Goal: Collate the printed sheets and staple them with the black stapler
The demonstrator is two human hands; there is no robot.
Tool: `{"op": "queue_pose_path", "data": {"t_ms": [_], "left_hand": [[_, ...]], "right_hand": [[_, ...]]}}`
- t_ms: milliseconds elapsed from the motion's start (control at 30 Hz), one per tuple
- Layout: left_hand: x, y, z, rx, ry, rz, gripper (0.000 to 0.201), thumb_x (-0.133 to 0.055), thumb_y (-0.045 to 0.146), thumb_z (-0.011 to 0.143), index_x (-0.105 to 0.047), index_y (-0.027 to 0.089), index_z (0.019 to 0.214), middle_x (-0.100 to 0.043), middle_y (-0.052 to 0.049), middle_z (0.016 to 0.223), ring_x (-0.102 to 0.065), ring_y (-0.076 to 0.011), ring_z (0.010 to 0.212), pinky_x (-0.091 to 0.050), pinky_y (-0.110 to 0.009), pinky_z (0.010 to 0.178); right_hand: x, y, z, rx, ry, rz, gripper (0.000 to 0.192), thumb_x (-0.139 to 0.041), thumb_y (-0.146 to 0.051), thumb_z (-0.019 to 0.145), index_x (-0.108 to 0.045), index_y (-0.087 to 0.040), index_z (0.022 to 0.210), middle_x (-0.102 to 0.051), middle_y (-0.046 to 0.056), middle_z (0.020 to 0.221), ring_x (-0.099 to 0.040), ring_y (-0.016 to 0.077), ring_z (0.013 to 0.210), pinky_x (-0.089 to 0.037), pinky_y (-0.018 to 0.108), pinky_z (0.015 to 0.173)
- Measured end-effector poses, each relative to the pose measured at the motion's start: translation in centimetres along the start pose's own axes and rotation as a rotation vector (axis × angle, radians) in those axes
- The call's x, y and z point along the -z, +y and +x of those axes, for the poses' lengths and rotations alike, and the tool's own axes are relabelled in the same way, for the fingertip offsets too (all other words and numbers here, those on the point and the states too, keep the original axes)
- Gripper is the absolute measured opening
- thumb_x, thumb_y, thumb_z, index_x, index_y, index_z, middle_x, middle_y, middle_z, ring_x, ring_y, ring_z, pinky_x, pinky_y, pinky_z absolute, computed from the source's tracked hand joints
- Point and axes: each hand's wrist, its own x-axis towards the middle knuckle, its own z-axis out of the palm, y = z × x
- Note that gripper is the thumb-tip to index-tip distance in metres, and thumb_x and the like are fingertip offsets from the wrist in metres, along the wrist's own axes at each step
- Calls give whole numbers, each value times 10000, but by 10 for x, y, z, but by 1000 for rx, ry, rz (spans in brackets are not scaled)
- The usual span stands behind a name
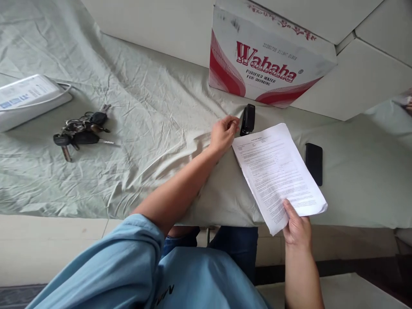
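My right hand [297,227] grips a thin stack of printed paper sheets [277,171] by its lower edge, thumb on top and fingers underneath. The sheets are tilted over the cloth, with their upper left corner just below a black stapler [248,119]. Close to the left side of the stapler is my left hand [224,133], its fingers loosely bent. Nothing shows between those fingers, and I cannot tell whether their tips touch the stapler.
A Wahaha water carton [270,56] stands behind the stapler. To the right of the papers lies a black phone-like object [313,164]. A bunch of keys [82,131] and a white device with a cord [30,98] are at left. Wrinkled green cloth [154,111] covers the table.
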Motion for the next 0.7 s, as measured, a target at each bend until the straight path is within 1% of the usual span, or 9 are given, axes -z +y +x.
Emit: {"op": "queue_pose_path", "data": {"t_ms": [100, 200, 300, 367, 400, 467, 533, 600, 700], "left_hand": [[5, -2, -3, 16, 68, -80, 261, -548, 135, 1075, -797, 173, 1145, -859, -86, 1120, -813, -158, 954, -630, -268, 940], [8, -1, -3, 4, 70, -71, 367, -520, 106, 1055, -827, 150, 1252, -880, -106, 1204, -836, -183, 1064, -657, -310, 1045], [10, -1, -4, -88, 20, 0, 593, -487, 26, 970, -831, 177, 1430, -860, -113, 1458, -804, -234, 1345, -650, -379, 1175], [10, -1, -4, -188, -55, 64, 728, -463, -15, 917, -827, 233, 1497, -781, -69, 1648, -719, -251, 1545, -606, -432, 1286], [9, -2, -4, -240, -93, 102, 771, -449, -31, 897, -831, 249, 1506, -749, -47, 1698, -681, -249, 1606, -568, -457, 1343], [7, -2, -4, -333, -157, 190, 816, -430, -56, 870, -839, 240, 1512, -729, -46, 1723, -651, -244, 1648, -487, -494, 1426], [5, -2, -5, -385, -187, 271, 831, -423, -70, 860, -833, 203, 1530, -724, -72, 1725, -649, -254, 1649, -453, -514, 1450], [2, 1, -8, -396, -186, 344, 823, -430, -64, 885, -818, 201, 1560, -716, -73, 1732, -629, -273, 1663, -443, -529, 1454], [1, 9, -17, -343, -166, 470, 785, -470, -25, 952, -803, 289, 1589, -707, -35, 1744, -565, -319, 1709, -434, -612, 1436]], "right_hand": [[-1, -3, 3, 32, 23, 10, 1011, -1121, -492, 646, -782, -251, 1567, -796, 109, 1613, -665, 408, 1623, -543, 614, 1397], [-4, -6, 4, 61, 42, 18, 983, -1118, -482, 651, -793, -250, 1549, -790, 101, 1624, -652, 401, 1638, -527, 602, 1414], [-7, -6, 2, 71, 41, 25, 964, -1119, -471, 666, -796, -260, 1548, -789, 87, 1627, -638, 388, 1655, -520, 592, 1422], [-9, -4, 0, 73, 42, 29, 951, -1118, -475, 682, -794, -260, 1550, -792, 85, 1623, -650, 382, 1643, -531, 586, 1415], [-9, -3, 0, 73, 49, 32, 948, -1118, -479, 686, -794, -257, 1549, -794, 87, 1620, -665, 380, 1628, -538, 581, 1410], [-10, -1, -1, 79, 58, 38, 940, -1114, -491, 701, -789, -259, 1553, -789, 86, 1627, -688, 371, 1604, -555, 562, 1396], [-9, 2, 0, 87, 55, 39, 913, -1103, -501, 724, -789, -279, 1552, -780, 77, 1645, -695, 360, 1597, -577, 535, 1377], [-9, 4, 1, 96, 49, 39, 876, -1094, -502, 742, -796, -294, 1540, -777, 69, 1652, -697, 355, 1595, -595, 514, 1361], [-10, 6, 1, 107, 58, 31, 854, -1095, -496, 739, -810, -272, 1513, -798, 79, 1616, -712, 357, 1577, -604, 515, 1353]]}}
